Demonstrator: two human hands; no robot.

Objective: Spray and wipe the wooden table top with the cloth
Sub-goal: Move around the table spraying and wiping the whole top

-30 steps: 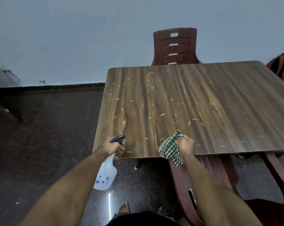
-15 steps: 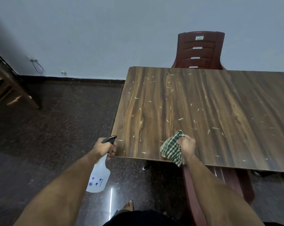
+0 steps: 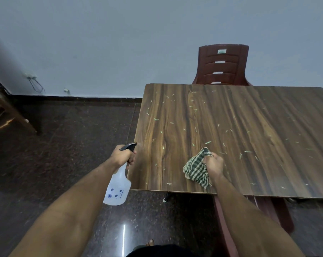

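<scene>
Holding the spray bottle [image 3: 118, 186] in our left hand [image 3: 122, 156], we have the fingers wrapped round its neck just under the dark nozzle [image 3: 128, 146] — the nozzle sits right at the left edge of the table [image 3: 175, 117] and points rightward and away from us, across the wooden top. The bottle's clear body hangs down and toward us, off the table, over the dark floor [image 3: 64, 145]. That is the relation the coming move turns on, as we judge it: the surface to be wetted lies to the right of the nozzle, so a squeeze from here would reach the near-left part of the top first.

Further right, pale green flecks [image 3: 208, 142] lie scattered over the wood, most of them beyond our hands. Our right hand [image 3: 213, 166] grips the bunched checked cloth [image 3: 196, 168], fingers curled into it, and rests it on the table near the front edge — nearer the flecks than the bottle is. A brown plastic chair [image 3: 222, 65] stands at the far side.
</scene>
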